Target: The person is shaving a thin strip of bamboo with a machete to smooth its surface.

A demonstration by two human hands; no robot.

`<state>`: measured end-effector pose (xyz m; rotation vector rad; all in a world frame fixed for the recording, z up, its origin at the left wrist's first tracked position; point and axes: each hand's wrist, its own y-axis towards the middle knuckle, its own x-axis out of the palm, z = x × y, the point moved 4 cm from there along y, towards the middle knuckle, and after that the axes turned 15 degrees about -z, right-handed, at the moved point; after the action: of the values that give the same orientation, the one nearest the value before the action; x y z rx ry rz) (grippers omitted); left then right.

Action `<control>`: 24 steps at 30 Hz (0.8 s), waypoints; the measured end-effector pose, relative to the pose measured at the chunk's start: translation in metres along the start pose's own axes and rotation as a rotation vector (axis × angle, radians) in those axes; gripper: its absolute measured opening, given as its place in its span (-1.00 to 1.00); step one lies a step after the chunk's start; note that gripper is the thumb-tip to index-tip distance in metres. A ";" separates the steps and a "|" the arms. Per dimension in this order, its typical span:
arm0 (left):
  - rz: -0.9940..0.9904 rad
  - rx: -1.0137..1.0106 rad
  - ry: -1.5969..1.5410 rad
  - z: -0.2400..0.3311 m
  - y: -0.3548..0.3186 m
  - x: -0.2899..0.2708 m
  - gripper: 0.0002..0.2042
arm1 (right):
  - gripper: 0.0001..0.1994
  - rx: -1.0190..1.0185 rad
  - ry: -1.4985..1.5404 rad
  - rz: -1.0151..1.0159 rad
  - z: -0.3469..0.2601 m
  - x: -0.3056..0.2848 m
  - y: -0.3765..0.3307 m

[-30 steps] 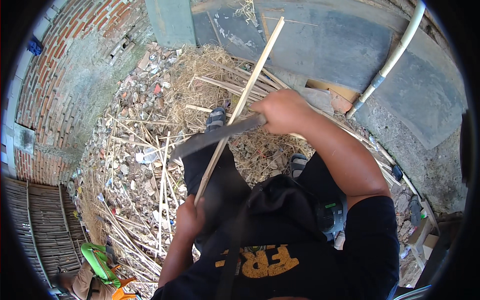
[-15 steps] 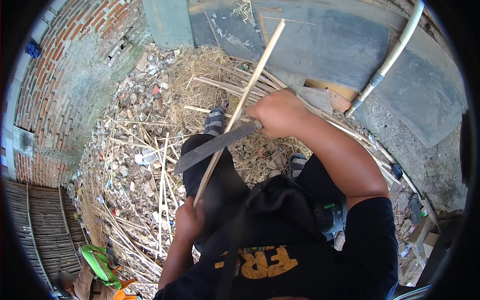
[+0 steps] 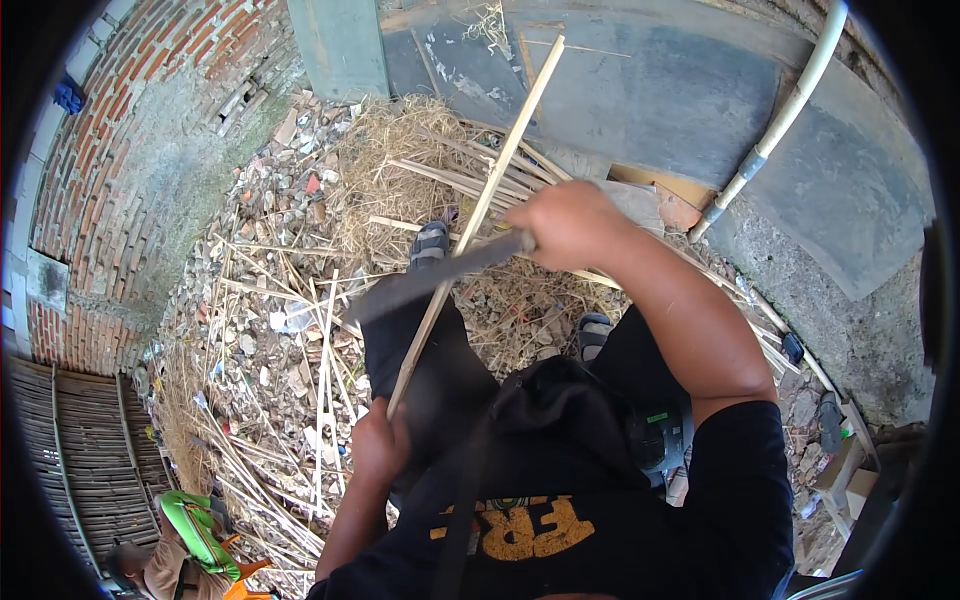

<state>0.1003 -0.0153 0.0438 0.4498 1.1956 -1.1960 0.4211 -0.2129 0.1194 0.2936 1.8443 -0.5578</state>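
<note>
My left hand (image 3: 380, 440) is closed round the lower end of a long pale bamboo strip (image 3: 503, 165), which slants up and away to the right over my left leg. In my right hand (image 3: 570, 228) is the handle of a machete (image 3: 440, 275), gripped in a fist. Its broad dark blade points left, lies across the strip about midway along, and is a little blurred. Whether the edge bites into the strip I cannot tell. A thin curl of shaving (image 3: 490, 170) stands on the strip's upper half.
Rubble and loose bamboo strips (image 3: 325, 390) cover the ground to my left. More strips (image 3: 450, 178) lie by dry shavings (image 3: 390, 140) ahead. Grey boards (image 3: 650, 90) and a pale pipe (image 3: 775, 130) stand at the far right. Another person (image 3: 165, 560) sits at the lower left.
The machete and my right hand have shifted slightly to the right and turned a little. A small curl now shows on the strip. My left hand stays nearly in place.
</note>
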 end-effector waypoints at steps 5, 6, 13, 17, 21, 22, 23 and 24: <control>0.038 0.012 0.023 -0.001 -0.002 0.002 -0.79 | -0.81 -0.042 0.010 -0.036 0.002 0.001 0.004; 0.063 0.028 -0.003 0.000 -0.003 0.003 -0.80 | -0.80 -0.040 0.071 0.017 0.024 0.000 0.008; 0.029 0.008 -0.020 0.005 -0.003 -0.004 -0.79 | -0.74 0.227 0.315 0.128 0.076 -0.002 0.002; -0.016 -0.012 -0.032 0.006 0.001 -0.003 -0.78 | -0.77 0.118 0.192 0.088 0.050 0.001 0.000; -0.016 -0.031 0.017 0.007 0.000 -0.003 -0.77 | -0.79 -0.074 0.046 0.037 0.027 0.008 0.002; -0.012 -0.035 0.018 0.006 0.000 -0.003 -0.77 | -0.77 -0.016 0.018 -0.045 0.021 -0.001 -0.002; 0.007 -0.038 0.014 0.004 -0.001 -0.003 -0.77 | -0.77 -0.022 0.018 -0.043 0.028 0.001 0.004; 0.016 -0.030 0.007 0.005 -0.001 -0.001 -0.77 | -0.76 0.010 0.159 0.011 0.050 0.004 0.007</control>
<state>0.1021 -0.0189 0.0468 0.4413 1.2125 -1.1618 0.4638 -0.2327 0.1010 0.3636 1.9921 -0.5496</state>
